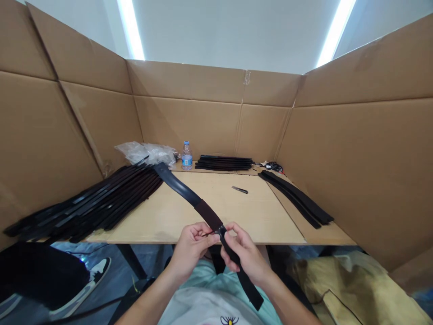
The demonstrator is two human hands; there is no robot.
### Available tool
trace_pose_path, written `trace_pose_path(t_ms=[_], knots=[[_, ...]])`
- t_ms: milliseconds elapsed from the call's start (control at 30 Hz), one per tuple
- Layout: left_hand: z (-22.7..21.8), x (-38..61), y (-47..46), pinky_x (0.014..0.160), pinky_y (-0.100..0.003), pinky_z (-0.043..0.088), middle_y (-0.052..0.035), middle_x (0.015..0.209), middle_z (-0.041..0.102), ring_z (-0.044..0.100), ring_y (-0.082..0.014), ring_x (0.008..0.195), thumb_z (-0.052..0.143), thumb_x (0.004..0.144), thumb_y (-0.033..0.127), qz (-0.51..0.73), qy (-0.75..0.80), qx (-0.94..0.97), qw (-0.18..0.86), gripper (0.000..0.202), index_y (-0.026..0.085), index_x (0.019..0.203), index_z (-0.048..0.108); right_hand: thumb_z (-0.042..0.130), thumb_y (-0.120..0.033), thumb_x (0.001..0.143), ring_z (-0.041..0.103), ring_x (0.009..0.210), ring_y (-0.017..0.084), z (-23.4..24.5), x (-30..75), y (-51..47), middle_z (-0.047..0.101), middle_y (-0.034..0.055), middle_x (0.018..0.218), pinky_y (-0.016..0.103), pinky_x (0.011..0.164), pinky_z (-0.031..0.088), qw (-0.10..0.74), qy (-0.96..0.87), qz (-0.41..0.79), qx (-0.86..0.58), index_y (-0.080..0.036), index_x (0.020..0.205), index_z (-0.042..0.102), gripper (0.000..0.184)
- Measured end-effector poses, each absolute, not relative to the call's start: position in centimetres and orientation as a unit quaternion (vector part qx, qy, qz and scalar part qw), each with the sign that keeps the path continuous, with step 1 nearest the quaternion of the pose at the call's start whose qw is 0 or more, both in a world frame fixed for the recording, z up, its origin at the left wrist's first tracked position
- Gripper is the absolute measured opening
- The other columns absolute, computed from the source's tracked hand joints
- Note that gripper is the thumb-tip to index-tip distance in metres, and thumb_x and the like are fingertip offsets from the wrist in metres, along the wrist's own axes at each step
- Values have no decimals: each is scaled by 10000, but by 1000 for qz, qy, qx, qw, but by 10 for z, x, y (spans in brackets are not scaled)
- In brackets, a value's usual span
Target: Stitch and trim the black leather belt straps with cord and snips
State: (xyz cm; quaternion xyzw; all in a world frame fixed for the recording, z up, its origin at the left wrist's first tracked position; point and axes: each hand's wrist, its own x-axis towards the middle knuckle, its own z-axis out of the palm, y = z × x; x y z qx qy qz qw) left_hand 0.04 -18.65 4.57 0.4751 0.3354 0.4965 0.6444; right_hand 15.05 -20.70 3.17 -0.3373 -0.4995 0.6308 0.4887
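A long black curved strip [182, 189] with a dark brown sleeve [209, 215] around its middle slants across the front edge of the table. My right hand [245, 253] is closed around the strip just below the sleeve, and the strip's tail hangs over my lap. With fingers pinched, my left hand [194, 246] meets the strip's edge at the lower end of the sleeve. Something thin and dark shows between those fingers, too small to name. The strip's far end reaches the large pile of similar dark strips [111, 194] on the left.
Small thread snips [240, 189] lie mid-table. Behind stand a water bottle [186, 155], a clear plastic bag [149, 153] and a stack of dark strips [223, 162]. Black strips [297, 198] lie on the right. Cardboard walls [189, 122] enclose the table. Another person's shoe [84, 289] shows lower left.
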Motion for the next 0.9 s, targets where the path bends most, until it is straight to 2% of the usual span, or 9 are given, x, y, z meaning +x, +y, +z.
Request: trace_pose_path(t_ms=[67, 133, 200, 267, 367, 467, 567, 700, 900], knots=[[48, 2, -188, 413, -154, 220, 78, 498, 449, 319, -20, 411, 830, 563, 296, 500, 336, 469, 646, 361, 141, 606, 506, 517, -640, 833, 328, 310, 37, 30, 150, -206, 452, -102, 454, 125, 315, 205, 486, -501, 615, -366, -190, 950, 471, 467], [50, 3, -189, 397, -154, 195, 94, 468, 402, 267, -11, 385, 810, 593, 290, 499, 332, 475, 644, 348, 147, 596, 493, 475, -642, 856, 362, 323, 41, 30, 150, -206, 456, -76, 458, 133, 320, 242, 480, -535, 580, -384, -164, 830, 506, 479], [51, 4, -189, 399, -163, 241, 84, 457, 422, 313, -27, 378, 779, 629, 295, 492, 317, 482, 652, 302, 149, 608, 515, 466, -625, 870, 472, 374, 68, 32, 152, -205, 544, -17, 527, 152, 347, 333, 468, -576, 558, -371, -150, 762, 518, 490], [51, 5, -190, 423, -178, 301, 55, 473, 487, 402, -56, 407, 760, 645, 293, 485, 301, 491, 658, 262, 148, 625, 543, 473, -605, 877, 550, 439, 98, 35, 153, -204, 614, 31, 638, 175, 379, 392, 462, -596, 558, -346, -141, 821, 558, 476], [51, 7, -190, 418, -184, 295, 20, 507, 567, 402, -56, 400, 745, 661, 300, 474, 303, 505, 654, 240, 144, 645, 564, 491, -587, 877, 453, 375, 57, 37, 153, -203, 584, 15, 600, 161, 350, 324, 482, -586, 556, -338, -130, 766, 579, 479], [50, 7, -191, 402, -184, 258, 44, 485, 537, 338, -36, 367, 762, 648, 331, 483, 322, 511, 634, 286, 150, 620, 543, 534, -606, 840, 318, 322, 28, 35, 149, -202, 488, -34, 493, 152, 311, 226, 508, -538, 567, -362, -140, 687, 535, 491], [49, 6, -191, 408, -178, 256, 63, 465, 476, 349, -38, 390, 774, 636, 377, 500, 334, 520, 607, 352, 152, 570, 512, 572, -647, 784, 318, 319, 30, 33, 145, -204, 463, -42, 473, 148, 300, 192, 514, -516, 567, -384, -149, 671, 503, 515], [43, 7, -192, 429, -172, 290, 35, 512, 526, 418, -54, 440, 744, 666, 438, 509, 329, 535, 589, 380, 144, 584, 517, 537, -703, 765, 311, 327, 32, 34, 142, -208, 428, -49, 445, 150, 310, 185, 514, -512, 541, -426, -131, 658, 527, 582], [33, 12, -193, 453, -207, 392, 17, 503, 570, 518, -104, 445, 710, 701, 456, 522, 342, 518, 585, 384, 172, 598, 474, 471, -658, 843, 362, 365, 50, 32, 143, -210, 444, -24, 440, 178, 368, 252, 529, -539, 494, -432, -119, 579, 549, 605]])
